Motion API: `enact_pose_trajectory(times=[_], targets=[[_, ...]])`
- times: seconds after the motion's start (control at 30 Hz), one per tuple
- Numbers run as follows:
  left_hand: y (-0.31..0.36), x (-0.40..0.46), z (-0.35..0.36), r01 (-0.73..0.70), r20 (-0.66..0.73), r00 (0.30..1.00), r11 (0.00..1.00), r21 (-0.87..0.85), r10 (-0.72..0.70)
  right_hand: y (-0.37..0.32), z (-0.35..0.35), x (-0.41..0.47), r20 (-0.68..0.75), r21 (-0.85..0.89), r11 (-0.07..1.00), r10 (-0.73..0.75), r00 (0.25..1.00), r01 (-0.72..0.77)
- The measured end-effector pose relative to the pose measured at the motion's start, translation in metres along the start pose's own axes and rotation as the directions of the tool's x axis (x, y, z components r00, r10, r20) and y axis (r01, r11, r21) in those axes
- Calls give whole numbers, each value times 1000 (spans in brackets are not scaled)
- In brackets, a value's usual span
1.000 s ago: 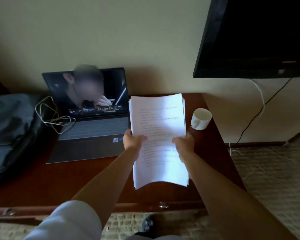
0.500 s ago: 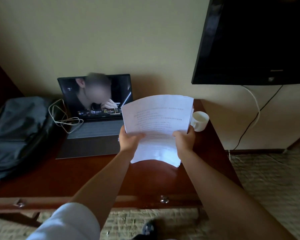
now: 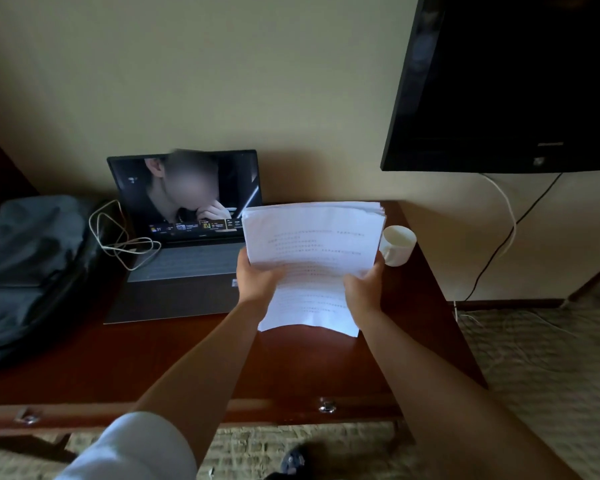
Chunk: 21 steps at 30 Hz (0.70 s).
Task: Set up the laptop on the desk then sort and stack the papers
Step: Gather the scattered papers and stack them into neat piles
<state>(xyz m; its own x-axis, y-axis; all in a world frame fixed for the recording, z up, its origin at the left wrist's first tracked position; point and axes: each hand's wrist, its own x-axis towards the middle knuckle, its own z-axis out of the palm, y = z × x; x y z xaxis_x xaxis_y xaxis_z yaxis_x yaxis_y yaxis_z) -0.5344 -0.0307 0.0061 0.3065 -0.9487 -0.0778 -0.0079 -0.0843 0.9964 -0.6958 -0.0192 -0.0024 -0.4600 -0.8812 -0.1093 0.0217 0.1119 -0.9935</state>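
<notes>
Two hands hold one sheaf of printed papers (image 3: 312, 244) above the reddish-brown table (image 3: 194, 358). At the far left a dark grey backpack (image 3: 32, 265) lies on the table, a looped white cable (image 3: 118, 237) just beside it, trailing onto the open laptop (image 3: 187, 265), whose screen is lit. Next, the left hand (image 3: 257, 278) grips the sheaf's left edge, thumb curled over the top sheet; the right hand (image 3: 362, 285) pinches the right edge. The lower sheets sag toward the tabletop. A white cup (image 3: 397, 245) stands just right of the papers, below a wall-mounted black television (image 3: 506, 84).
</notes>
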Motion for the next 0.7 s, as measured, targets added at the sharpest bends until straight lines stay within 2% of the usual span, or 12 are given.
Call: enact_pose_trajectory(times=[0.17, 0.33, 0.47, 0.57, 0.7], targets=[[-10, 2, 3, 54, -9, 999, 998, 22, -53, 4, 1, 6, 24, -46, 999, 5, 1000, -4], [-18, 4, 12, 75, -34, 997, 997, -15, -75, 13, 4, 9, -48, 18, 1000, 22, 999, -21], [-35, 8, 15, 128, 12, 991, 986, 110, -130, 24, 1, 18, -3, -166, 985, 36, 999, -36], [-33, 32, 28, 165, 27, 984, 951, 261, -178, 22, 4, 48, -30, -277, 957, 87, 996, -92], [-56, 62, 40, 300, 97, 925, 862, 408, -368, 37, -1, 87, -41, -448, 860, 255, 966, -246]])
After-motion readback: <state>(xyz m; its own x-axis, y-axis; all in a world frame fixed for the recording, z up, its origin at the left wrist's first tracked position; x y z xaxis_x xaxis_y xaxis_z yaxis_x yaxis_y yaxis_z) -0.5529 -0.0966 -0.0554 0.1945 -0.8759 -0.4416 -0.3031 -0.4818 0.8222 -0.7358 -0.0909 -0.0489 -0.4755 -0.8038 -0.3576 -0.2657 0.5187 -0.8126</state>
